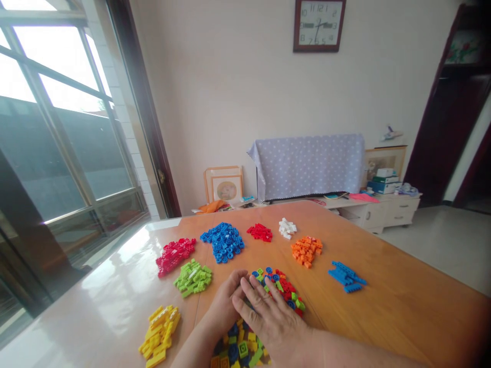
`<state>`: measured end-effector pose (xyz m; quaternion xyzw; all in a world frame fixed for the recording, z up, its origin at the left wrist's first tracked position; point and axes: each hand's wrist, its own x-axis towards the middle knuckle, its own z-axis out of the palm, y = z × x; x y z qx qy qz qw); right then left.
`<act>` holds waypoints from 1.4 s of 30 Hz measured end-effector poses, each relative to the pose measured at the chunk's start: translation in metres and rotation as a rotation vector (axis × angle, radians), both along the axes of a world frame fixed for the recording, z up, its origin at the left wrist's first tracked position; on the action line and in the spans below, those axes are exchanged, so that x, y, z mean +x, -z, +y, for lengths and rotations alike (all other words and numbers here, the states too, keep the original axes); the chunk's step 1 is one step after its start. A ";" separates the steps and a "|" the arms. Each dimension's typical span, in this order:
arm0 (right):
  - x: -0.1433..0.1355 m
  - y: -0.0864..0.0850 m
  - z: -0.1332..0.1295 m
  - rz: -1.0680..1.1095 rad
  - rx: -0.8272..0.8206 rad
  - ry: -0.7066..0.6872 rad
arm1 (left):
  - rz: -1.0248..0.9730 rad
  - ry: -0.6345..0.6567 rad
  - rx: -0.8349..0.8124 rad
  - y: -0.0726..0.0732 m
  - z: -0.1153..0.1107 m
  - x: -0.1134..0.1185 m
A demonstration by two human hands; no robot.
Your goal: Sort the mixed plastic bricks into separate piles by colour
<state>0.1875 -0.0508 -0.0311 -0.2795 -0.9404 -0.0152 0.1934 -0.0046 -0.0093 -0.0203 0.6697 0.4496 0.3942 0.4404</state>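
Note:
A mixed pile of colourful toy building bricks (286, 287) lies on the table in front of me, in red, blue, green, yellow and orange. My right hand (276, 318) is laid flat across the middle of this pile, its fingers apart and pointing up and left. On the pile's left side is my left hand (227, 297), edge-on and slightly cupped, with its fingertips close to the right hand's fingers. Part of the left fingers is hidden, and no brick shows in either hand. Bricks also show below, between my wrists.
Sorted piles surround the mix: yellow bricks (160, 335), lime bricks (193, 278), pinkish-red bricks (175, 255), round blue pieces (223, 243), red bricks (260, 232), white bricks (287, 228), orange bricks (306, 250) and long blue bricks (346, 276). The wooden table (399, 312) extends right.

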 end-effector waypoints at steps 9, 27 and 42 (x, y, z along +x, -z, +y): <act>-0.002 -0.002 0.001 -0.011 0.043 -0.013 | 0.072 0.000 0.105 0.003 0.000 0.000; 0.026 -0.028 0.027 0.578 -0.174 0.357 | 0.017 -0.049 0.036 0.009 0.004 0.005; 0.049 -0.013 0.059 0.464 -0.385 0.513 | 0.078 -0.066 0.031 0.012 0.005 0.004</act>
